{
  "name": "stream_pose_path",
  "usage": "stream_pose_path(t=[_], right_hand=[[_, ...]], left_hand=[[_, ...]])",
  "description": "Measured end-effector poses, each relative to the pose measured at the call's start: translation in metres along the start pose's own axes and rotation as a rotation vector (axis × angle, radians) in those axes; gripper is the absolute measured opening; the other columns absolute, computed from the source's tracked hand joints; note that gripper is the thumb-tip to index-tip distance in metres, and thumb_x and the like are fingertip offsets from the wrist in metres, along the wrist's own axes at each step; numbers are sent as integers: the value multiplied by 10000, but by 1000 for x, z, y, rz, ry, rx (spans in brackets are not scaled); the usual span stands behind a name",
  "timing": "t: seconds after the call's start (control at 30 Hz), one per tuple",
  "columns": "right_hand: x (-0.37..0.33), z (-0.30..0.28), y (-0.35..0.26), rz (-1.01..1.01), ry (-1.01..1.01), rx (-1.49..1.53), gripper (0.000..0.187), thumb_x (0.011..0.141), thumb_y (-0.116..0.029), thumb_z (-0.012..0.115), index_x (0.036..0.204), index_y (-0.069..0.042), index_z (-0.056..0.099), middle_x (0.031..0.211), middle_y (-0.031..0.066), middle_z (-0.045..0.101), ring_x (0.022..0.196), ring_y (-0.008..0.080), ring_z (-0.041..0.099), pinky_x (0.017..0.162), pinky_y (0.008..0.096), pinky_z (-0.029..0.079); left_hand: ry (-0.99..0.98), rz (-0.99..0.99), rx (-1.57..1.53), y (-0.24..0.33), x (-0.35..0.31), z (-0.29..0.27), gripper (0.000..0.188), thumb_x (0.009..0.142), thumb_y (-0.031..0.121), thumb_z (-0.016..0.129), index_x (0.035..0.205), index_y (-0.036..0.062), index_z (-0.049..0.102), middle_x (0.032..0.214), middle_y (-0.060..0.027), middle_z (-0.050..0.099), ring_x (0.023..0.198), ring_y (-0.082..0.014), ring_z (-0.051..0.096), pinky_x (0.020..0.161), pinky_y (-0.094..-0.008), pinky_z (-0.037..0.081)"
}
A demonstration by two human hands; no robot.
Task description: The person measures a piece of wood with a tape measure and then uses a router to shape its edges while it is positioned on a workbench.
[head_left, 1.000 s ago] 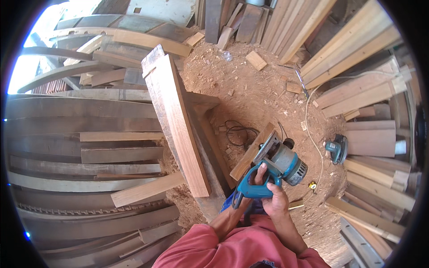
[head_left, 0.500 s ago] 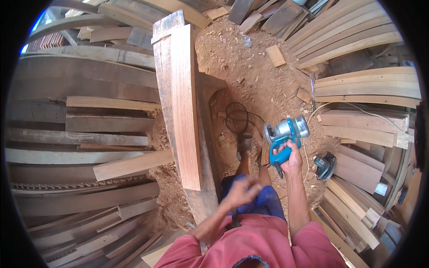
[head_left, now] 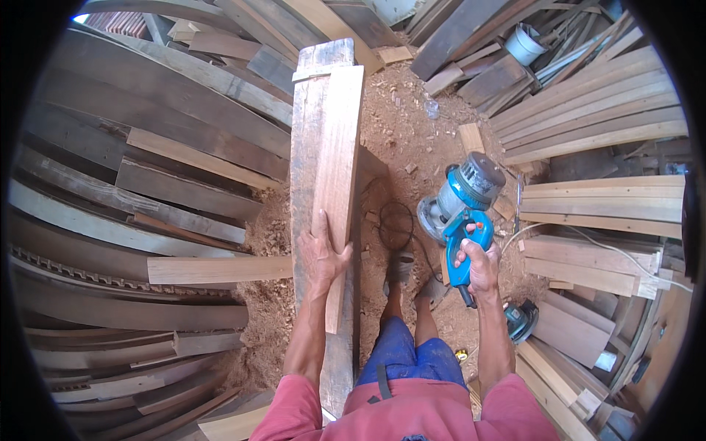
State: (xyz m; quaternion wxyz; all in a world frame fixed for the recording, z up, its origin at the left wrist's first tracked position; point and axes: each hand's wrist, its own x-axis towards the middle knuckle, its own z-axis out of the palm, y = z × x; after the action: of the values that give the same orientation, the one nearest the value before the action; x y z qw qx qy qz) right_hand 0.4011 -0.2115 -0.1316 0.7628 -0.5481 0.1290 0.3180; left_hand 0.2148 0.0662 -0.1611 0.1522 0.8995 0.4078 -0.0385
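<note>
A pale wooden board [head_left: 342, 140] lies lengthwise on a thick, worn wooden beam [head_left: 307, 154], close to a thin cross strip [head_left: 312, 74] at its far end. My left hand [head_left: 320, 253] rests across the board's nearer half, its fingers extended and the thumb spread over the right edge. Off to the right, my right hand [head_left: 476, 264] is wrapped round the blue D-shaped handle of a router [head_left: 465, 192]. The router is held up in the air, apart from the board, its silver base facing left and its motor housing to the upper right.
A dark coiled cable [head_left: 397, 226] lies on the sawdust-covered floor beside my feet. A second blue power tool [head_left: 521, 321] rests at the right, with a yellow tape measure [head_left: 461, 355] nearer to me. Stacked planks [head_left: 599, 198] line both sides. A white bucket [head_left: 524, 45] stands far right.
My left hand has gone from in front of my body onto the board, its fingers spreading. The router has tipped, its motor end now higher. The whole view has shifted and turned.
</note>
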Motion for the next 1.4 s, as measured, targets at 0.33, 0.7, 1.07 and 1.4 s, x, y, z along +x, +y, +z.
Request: stream_pose_path(t=[0.33,0.7,1.07,1.4], right_hand=[[64,115,-40,-265,-215,-72,354,928,-104,682,1259,-40,572,803,28,584,651,105,563,622,285,504],[169,226,-21,-500,-302,-240,329,935,-100,684,1239,-8,597,856,9,619,675,66,572,600,239,490],[168,265,60,-698,-176,-505,387,893,-103,718,1236,3,573,1055,42,603,933,117,583,904,307,497],[202,277,74,-812,-161,-519,381,905,-63,682,1266,-12,573,930,10,622,793,73,576,748,263,501]], left_hand=[[260,-351,-80,5,69,46,616,971,475,601,1431,69,551,1154,-277,606,1081,-434,602,920,-542,469],[259,-367,-48,9,74,44,431,1008,363,550,1323,87,654,968,-203,636,938,-401,616,806,-526,490],[273,-328,-119,10,75,35,403,1002,301,552,1335,99,656,948,-174,620,904,-380,606,811,-521,487],[214,-362,-156,9,74,34,432,1014,322,530,1381,113,622,1002,-167,609,961,-382,598,861,-540,475]])
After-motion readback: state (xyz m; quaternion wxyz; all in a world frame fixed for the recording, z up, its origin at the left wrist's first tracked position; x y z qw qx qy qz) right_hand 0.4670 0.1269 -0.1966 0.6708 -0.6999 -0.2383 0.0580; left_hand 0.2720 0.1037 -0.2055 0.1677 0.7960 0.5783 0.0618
